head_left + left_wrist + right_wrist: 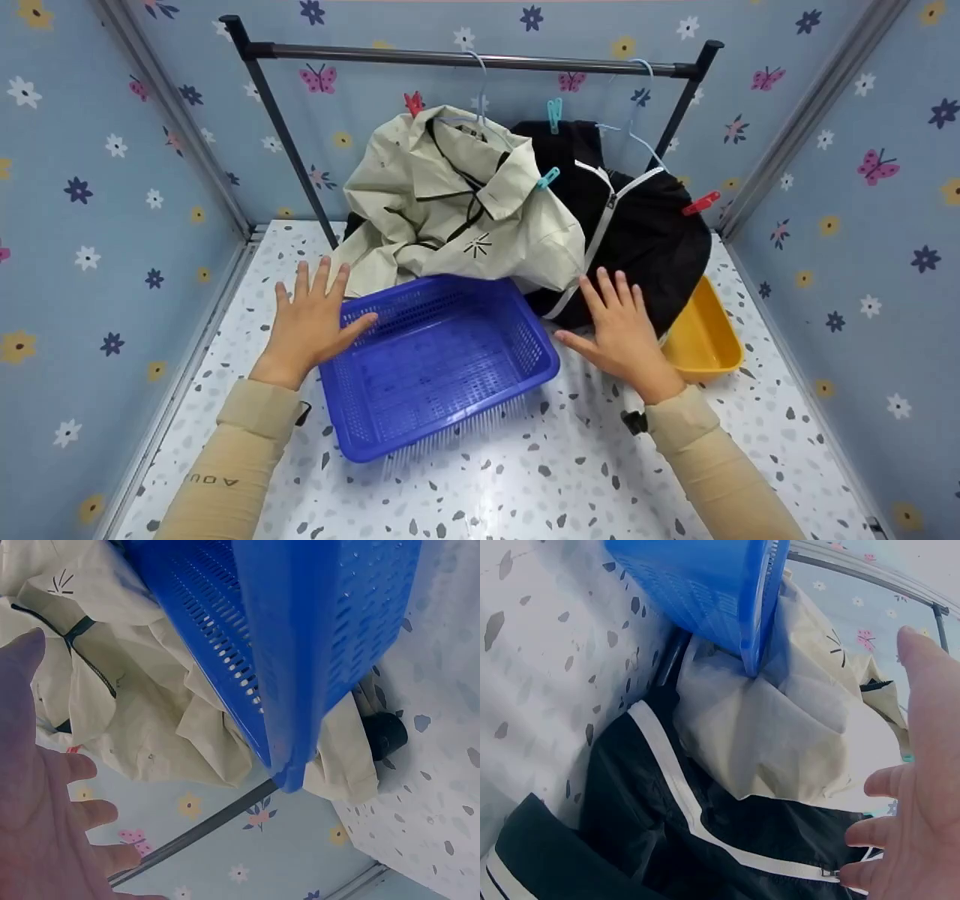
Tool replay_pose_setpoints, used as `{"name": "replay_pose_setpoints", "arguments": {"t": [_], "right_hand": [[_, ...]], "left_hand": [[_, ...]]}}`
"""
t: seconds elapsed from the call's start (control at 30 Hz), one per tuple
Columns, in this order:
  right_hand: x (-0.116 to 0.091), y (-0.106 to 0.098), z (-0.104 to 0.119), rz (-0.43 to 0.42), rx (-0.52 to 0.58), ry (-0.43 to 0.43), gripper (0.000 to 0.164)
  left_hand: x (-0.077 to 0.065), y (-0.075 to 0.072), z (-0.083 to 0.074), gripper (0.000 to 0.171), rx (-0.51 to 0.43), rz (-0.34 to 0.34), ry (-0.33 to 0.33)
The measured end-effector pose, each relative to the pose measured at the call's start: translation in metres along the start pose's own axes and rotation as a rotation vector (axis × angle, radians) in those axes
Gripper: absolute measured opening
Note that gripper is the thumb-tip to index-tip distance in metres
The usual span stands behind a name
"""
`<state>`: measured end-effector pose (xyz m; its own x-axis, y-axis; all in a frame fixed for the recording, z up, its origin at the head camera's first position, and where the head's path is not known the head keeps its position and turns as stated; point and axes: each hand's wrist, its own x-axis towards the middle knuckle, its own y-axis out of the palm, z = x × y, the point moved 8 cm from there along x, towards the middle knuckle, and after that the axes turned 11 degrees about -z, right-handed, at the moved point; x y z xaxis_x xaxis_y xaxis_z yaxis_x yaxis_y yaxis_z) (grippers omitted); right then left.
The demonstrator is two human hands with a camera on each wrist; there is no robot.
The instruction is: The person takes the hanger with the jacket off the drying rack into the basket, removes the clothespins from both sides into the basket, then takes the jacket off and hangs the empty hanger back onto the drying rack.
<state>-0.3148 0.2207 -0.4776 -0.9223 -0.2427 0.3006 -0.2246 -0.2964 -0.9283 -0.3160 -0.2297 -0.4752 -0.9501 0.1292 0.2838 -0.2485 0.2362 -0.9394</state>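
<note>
Both hands are held out with fingers spread and nothing in them. My left hand (307, 326) is over the left rim of a blue plastic basket (442, 375), its thumb overlapping that rim in the head view. On the other side, my right hand (619, 330) hovers between the basket and a black jacket (645, 232) with white zip trim. A beige jacket (457, 202) hangs on a light-blue hanger (481, 82), its lower part behind the basket's far rim. In the right wrist view, the beige jacket (780, 720) overlaps the black one (637, 795).
A black rail (360, 53) on a stand runs across the back. Red (413, 103) and teal clothespins (554, 115) are clipped on the jackets. A yellow basket (705, 337) sits at right on the speckled white surface (540, 480). Flowered panels (97, 285) enclose three sides.
</note>
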Motion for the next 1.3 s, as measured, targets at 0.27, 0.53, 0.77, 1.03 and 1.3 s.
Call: {"name": "replay_pose_setpoints", "arguments": {"t": [0.27,0.53,0.77,1.03,1.3], "right_hand": [[0.001,0.005,0.011,-0.006,0.012,-0.036,0.104],[-0.003,0.02,0.02,0.031,0.093,-0.032,0.097],[-0.005,0.037,0.026,0.106,0.159,-0.033,0.08],[0.005,0.062,0.024,0.171,0.41,0.014,0.06],[0.012,0.071,0.018,0.189,0.572,0.1,0.056]], "left_hand": [[-0.005,0.003,0.012,0.094,-0.006,0.059,-0.026],[-0.009,0.011,0.028,0.081,-0.033,0.145,-0.051],[-0.012,0.019,0.039,0.072,-0.119,0.19,-0.091],[-0.01,0.025,0.043,0.062,-0.261,0.238,-0.153],[-0.007,0.031,0.046,0.057,-0.328,0.24,-0.168]]}}
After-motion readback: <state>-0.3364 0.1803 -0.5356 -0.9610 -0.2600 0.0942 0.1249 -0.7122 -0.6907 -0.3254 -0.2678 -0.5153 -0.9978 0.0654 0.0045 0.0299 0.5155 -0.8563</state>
